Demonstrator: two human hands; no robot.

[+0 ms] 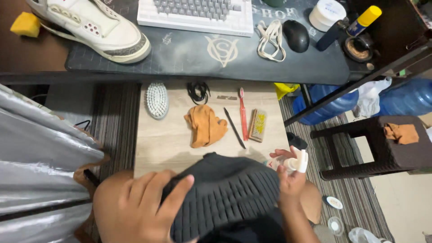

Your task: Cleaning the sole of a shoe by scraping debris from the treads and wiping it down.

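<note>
A view looking down over a lap, where a dark grey knitted shoe (227,198) is held across the knees, near the bottom of the scene. The left hand (144,207) is wrapped over the shoe's left end, its fingers (180,191) curled and pressed down on the knit. At the shoe's right edge the right hand (291,173) is seen with its fingers pinched round a small white bottle (299,160), tilted toward the shoe; whether its cap is on cannot be told.

Just beyond the shoe a low wooden table (166,139) is laid with a white brush (157,100), a crumpled orange cloth (204,126), a black pen-like stick (234,128), a red toothbrush (243,114) and a small wooden-backed brush (258,125). Farther off, a desk (270,67) carries a white sneaker (96,27), a white keyboard (196,15) and loose white laces (270,40).

As a judgement: the bottle is gripped only at the fingertips, so a slip could drop it onto the striped rug (355,198); a hard squeeze could flood the knit, which would likely soak up liquid fast. The shoe rests on the lap under one hand and could roll off if that grip loosened
</note>
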